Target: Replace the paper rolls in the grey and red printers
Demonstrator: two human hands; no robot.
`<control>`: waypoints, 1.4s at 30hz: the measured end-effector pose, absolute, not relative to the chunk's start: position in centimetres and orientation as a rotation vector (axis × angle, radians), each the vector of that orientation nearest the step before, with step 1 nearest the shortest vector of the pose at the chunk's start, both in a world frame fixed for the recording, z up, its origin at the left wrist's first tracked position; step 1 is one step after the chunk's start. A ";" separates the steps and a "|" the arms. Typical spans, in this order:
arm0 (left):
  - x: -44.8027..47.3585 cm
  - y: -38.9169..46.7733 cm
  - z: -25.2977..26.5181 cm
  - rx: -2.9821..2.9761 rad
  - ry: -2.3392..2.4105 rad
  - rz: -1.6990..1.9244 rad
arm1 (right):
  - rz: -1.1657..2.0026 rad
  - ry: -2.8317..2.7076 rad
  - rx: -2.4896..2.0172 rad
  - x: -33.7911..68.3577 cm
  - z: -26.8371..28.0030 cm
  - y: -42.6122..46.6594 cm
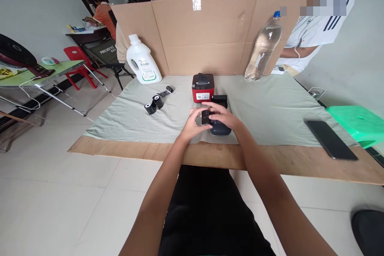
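Both hands meet just in front of the red printer [203,87], which stands on the grey-green cloth [270,108] near the middle of the table. The left hand [192,123] is curled around a small black roll [205,117], fingers closed on its left side, while the right hand [223,116] reaches over from the other side, its fingertips pinching the same roll and its palm lying over a dark blue handheld device [220,128] that rests on the cloth directly in front of the printer. A black lid [219,100] stands open behind the hands, just right of the printer's front. To the printer's left lie two more black rolls [154,104] and a smaller one [169,89] with a strip of film between them. Further left of the printer stands a white detergent jug [142,62]; to its right a clear plastic bottle [264,48] leans on the cardboard screen [210,28]. A black phone [331,139] lies well to the printer's right, near the table's edge.
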State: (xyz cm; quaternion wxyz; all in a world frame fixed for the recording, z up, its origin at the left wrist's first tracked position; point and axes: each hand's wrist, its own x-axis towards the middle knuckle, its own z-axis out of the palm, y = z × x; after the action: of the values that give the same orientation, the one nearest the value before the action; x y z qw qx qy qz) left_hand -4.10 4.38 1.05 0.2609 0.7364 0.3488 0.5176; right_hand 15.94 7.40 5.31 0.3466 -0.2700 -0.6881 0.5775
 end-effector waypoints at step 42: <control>-8.2 3.8 1.7 1.859 1.469 1.529 | 0.863 -1.927 -0.584 11.3 3.7 4.1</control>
State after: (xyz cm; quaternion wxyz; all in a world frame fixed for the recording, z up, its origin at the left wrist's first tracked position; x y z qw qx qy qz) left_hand -8.17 3.78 1.75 0.1602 0.6507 0.5143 0.5352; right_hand 11.29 4.09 3.66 0.4577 -0.2371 -0.7821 0.3502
